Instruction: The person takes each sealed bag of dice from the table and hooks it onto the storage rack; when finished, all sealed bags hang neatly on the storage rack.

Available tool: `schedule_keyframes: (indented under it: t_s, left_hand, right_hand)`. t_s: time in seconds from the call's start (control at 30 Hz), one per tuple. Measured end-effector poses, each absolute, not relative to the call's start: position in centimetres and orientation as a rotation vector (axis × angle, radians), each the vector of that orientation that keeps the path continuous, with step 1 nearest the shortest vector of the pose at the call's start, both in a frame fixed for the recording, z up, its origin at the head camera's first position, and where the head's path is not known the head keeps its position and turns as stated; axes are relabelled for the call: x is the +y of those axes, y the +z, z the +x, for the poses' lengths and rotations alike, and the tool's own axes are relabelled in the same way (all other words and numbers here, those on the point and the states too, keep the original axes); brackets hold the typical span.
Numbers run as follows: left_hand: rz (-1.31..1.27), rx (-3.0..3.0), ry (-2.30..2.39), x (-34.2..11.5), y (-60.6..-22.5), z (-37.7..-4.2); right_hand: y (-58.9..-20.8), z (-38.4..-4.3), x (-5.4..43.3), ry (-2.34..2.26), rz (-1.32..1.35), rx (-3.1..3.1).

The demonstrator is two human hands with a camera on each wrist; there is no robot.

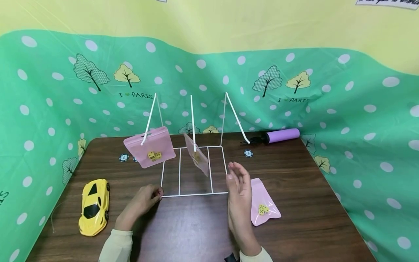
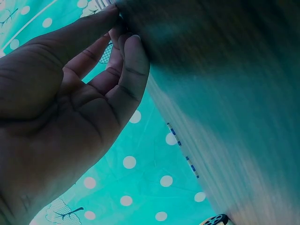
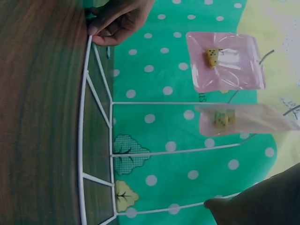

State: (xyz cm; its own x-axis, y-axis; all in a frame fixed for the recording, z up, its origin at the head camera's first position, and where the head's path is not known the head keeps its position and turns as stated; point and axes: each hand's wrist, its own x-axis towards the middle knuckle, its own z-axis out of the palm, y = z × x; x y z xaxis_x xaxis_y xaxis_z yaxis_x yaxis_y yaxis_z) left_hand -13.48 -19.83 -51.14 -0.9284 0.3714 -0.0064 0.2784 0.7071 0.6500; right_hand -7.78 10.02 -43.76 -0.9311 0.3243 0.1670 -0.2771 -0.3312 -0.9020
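Note:
A white wire display rack (image 1: 195, 195) with three hooks stands on the table. At its front left corner, my left hand (image 1: 145, 199) pinches the wire between thumb and fingertips; the left wrist view shows that hand (image 2: 79, 89) close up. My right hand (image 1: 240, 200) is raised beside the front right corner, fingers loosely bent and holding nothing. One pink pouch with yellow dice (image 1: 148, 145) hangs on the left hook. Another pink pouch (image 1: 196, 154) hangs on the middle hook, turned nearly edge-on. A third pink pouch (image 1: 262, 209) lies flat right of my right hand.
A yellow toy car (image 1: 94, 207) sits at the left of the table. Behind the rack on the right lies a purple-handled pump (image 1: 282, 135). Poker chips (image 1: 123, 157) lie left of the rack, and another chip (image 1: 248, 153) lies right of it. Printed cloth (image 1: 203, 76) surrounds the table.

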Motion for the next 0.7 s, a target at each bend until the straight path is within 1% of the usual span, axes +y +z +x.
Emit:
schedule_keyframes:
  t_s: [0.2,0.7]
  left_hand:
    - [0.533,2.776,1.015,-19.9,-51.2,-13.5]
    - [0.567,2.784,1.027,-19.9,-51.2,-13.5]
  right_hand:
    - [-44.7,-7.7,10.6,2.328,-0.107,-1.571]
    - [-45.2,-7.1,11.5,2.277,-0.087,-1.586]
